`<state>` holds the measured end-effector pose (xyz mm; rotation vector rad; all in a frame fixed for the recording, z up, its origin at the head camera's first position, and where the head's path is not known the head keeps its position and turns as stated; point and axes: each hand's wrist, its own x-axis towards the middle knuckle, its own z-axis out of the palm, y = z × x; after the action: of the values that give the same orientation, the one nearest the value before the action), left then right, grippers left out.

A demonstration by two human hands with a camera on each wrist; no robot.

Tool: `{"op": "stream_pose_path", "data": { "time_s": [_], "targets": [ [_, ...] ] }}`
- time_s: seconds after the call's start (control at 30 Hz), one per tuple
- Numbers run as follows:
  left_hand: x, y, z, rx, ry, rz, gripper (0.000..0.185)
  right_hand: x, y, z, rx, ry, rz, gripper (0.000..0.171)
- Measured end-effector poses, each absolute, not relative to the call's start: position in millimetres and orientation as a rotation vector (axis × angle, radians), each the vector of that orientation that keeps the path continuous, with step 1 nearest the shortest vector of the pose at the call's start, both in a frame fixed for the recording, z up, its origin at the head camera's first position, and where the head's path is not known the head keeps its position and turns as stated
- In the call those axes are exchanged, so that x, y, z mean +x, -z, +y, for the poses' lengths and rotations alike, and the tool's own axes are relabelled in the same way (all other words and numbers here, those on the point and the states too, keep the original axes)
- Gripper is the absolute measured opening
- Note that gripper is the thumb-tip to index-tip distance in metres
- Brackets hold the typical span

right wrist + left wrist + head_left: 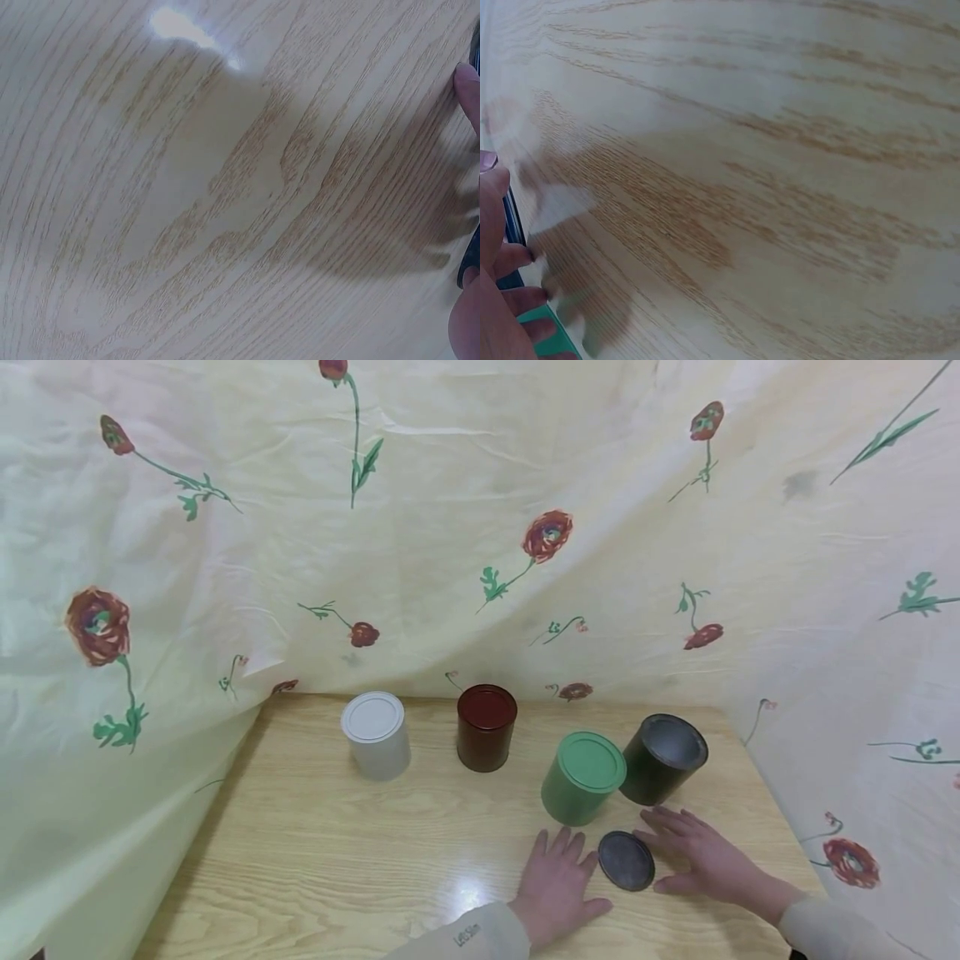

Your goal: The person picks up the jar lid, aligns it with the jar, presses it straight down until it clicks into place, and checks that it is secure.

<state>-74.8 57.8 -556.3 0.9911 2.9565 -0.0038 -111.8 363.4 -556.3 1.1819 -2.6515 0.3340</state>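
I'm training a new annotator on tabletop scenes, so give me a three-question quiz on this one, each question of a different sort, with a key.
1. True or false: the black can has its lid on.
2. Which can stands closest to the left hand? A white can, B dark red can, C green can.
3. Fill in: the loose black lid lies flat on the wooden table between the person's two ____.

Key
1. False: it is open and its lid lies on the table.
2. C.
3. Hands: the left hand and the right hand rest flat on either side of it.
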Motion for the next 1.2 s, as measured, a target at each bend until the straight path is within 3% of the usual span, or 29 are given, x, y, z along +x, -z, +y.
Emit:
{"op": "stream_pose_path", "data": {
  "time_s": [0.7, 1.2],
  "targets": [
    [-75, 564, 61, 0.991, 0.044, 3.035, 0.072, -108, 558, 349, 1.227, -0.502, -2.625, 0.074],
    [-77, 580, 63, 1.038, 0.010, 3.111, 0.070, -108, 559, 349, 1.268, -0.462, -2.591, 0.079]
  ]
}}
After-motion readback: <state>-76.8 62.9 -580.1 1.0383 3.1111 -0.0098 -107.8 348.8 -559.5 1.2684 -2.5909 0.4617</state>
